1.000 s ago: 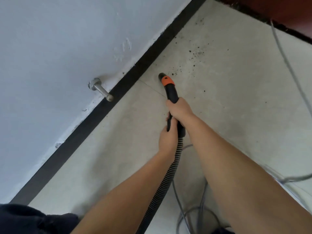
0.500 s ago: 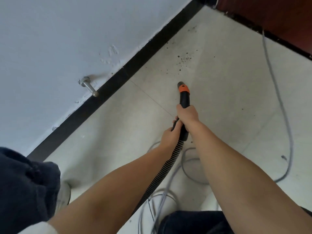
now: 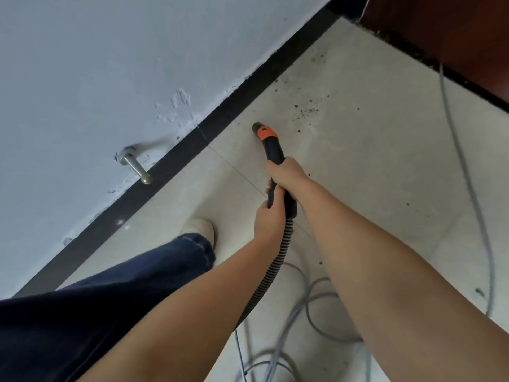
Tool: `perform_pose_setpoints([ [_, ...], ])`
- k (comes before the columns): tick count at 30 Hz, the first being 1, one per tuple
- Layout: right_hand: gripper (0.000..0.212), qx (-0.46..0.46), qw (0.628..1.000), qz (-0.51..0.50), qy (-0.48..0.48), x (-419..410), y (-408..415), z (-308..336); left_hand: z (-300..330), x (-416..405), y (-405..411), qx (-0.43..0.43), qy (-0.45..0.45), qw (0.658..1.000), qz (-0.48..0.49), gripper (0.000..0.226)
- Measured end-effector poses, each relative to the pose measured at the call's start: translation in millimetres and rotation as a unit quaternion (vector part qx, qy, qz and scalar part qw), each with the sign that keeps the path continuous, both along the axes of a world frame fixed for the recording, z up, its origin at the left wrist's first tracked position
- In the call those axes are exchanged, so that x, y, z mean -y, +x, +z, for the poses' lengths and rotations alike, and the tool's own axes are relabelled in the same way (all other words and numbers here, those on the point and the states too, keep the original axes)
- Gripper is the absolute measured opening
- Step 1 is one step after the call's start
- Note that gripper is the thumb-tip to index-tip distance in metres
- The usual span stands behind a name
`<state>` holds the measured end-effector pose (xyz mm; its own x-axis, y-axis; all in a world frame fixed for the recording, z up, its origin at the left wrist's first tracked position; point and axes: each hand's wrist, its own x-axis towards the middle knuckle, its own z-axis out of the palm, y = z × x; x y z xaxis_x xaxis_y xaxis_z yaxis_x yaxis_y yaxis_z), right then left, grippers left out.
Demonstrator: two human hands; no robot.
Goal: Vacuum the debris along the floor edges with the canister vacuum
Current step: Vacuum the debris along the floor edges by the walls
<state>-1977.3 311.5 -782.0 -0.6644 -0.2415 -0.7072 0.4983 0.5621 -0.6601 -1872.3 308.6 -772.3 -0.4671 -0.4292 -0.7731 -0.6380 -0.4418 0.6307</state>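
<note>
STEP: edge pass | GRIP: we keep right hand [image 3: 286, 172] and left hand [image 3: 268, 221] wrapped around the nozzle [image 3: 271, 144] | TARGET: debris [image 3: 308, 110] at 1 o'clock, near baseboard [image 3: 220, 114] | METHOD: we advise a slow, low sweep.

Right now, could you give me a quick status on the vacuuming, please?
Both hands, right hand and left hand, gripping hose nozzle. Debris just ahead. Grey cables nearby.
</note>
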Motion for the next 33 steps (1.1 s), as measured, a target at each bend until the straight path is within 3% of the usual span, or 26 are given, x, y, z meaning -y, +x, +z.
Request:
perform_pose_setpoints([
  [6,0.027,-0.002,0.997,-0.077,0.011,-22,-7,-3,-7,-13,-8,-0.006,0.018,0.999,-0.046,0.053],
  [10,0.028,-0.018,0.992,-0.115,0.046,-64,-11,-6,-4,-42,-12,-0.016,0.059,0.995,-0.079,0.043],
  [26,0.033,-0.021,0.997,-0.066,0.038,-30,-25,4,1,-18,-26,-0.025,0.055,0.997,-0.048,0.052],
  [33,0.028,-0.022,0.991,-0.125,0.049,-61,-25,2,-2,-37,-28,-0.020,0.068,0.993,-0.097,0.047],
])
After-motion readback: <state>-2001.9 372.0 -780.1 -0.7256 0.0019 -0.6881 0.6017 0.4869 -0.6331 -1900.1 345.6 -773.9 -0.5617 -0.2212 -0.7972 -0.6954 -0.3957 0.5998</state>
